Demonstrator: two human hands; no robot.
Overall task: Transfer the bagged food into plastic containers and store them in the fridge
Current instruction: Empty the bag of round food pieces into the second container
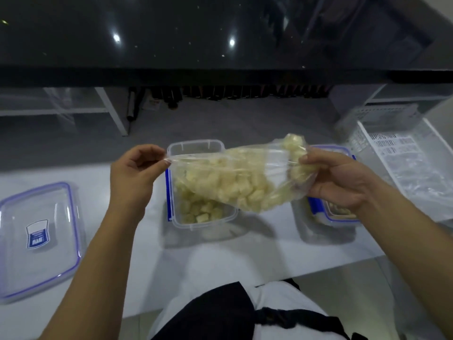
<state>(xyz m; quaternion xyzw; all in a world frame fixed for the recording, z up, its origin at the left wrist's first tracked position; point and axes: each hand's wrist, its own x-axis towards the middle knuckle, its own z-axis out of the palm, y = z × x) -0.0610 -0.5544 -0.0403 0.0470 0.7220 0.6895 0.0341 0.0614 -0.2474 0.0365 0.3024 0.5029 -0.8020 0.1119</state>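
Step in hand: pouring bagged food into a container. Clear zip bag (245, 177) held up over the open container (198, 187), centre of white table (245, 253). Pale yellow chunks (235, 185) fill most of the bag; some already lie in the container's near half.

L hand (137, 175) at 9 o'clock of the bag: thumb + fingertips pinching the mouth edge, pulling it taut. R hand (343, 180) at 3 o'clock: fingers curled round the bag's closed end, gripping it w/ a clump of chunks inside, raised a bit higher than the mouth.

Next move, my read: lift R end further, aim the mouth down into the tub, shake or squeeze since the chunks look clumped. Risk: mouth sits near the tub's far-left rim, spill poss.

Loose lid (36, 239), blue seal, lies flat at 8 o'clock of the tub, well apart; needed after.

Hard to make out:
- 2nd container (328, 207) at 3 o'clock, mostly behind R hand; contents unclear, lid seems on.
- Whether bag mouth is fully open: can't tell.
- Clear plastic stuff at 2 o'clock w/ printed label, unreadable.
- Fridge not in view.
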